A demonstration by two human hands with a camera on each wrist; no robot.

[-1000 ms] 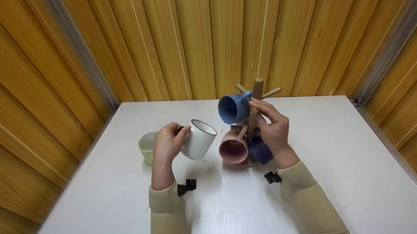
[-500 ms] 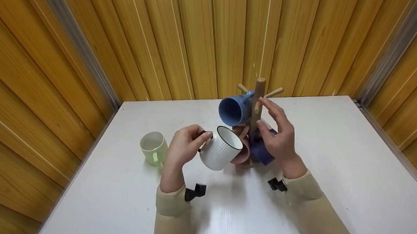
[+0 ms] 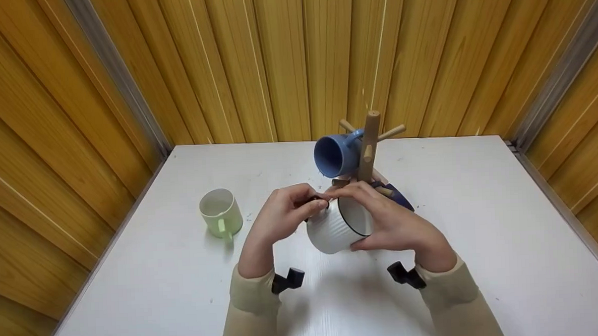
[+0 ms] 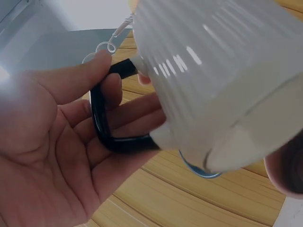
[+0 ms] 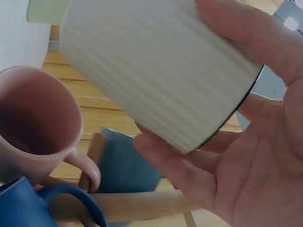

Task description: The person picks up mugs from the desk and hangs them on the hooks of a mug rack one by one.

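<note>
At nine o'clock a green mug (image 3: 220, 212) stands upright on the table (image 3: 484, 240). At centre, the left hand (image 3: 281, 219) pinches the black handle (image 4: 102, 120) of the white ribbed mug (image 3: 338, 228), held tilted in the air. The right hand (image 3: 392, 224) cups its rim, steadying it below the wooden rack (image 3: 369, 144) at twelve o'clock.

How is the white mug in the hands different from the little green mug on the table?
The white mug is ribbed, with a black rim and black handle; the green mug is smooth and all pale green. The white mug is tilted in the air, gripped by the left hand and right hand; the green mug stands upright, untouched, on the table. Both have one handle.
</note>
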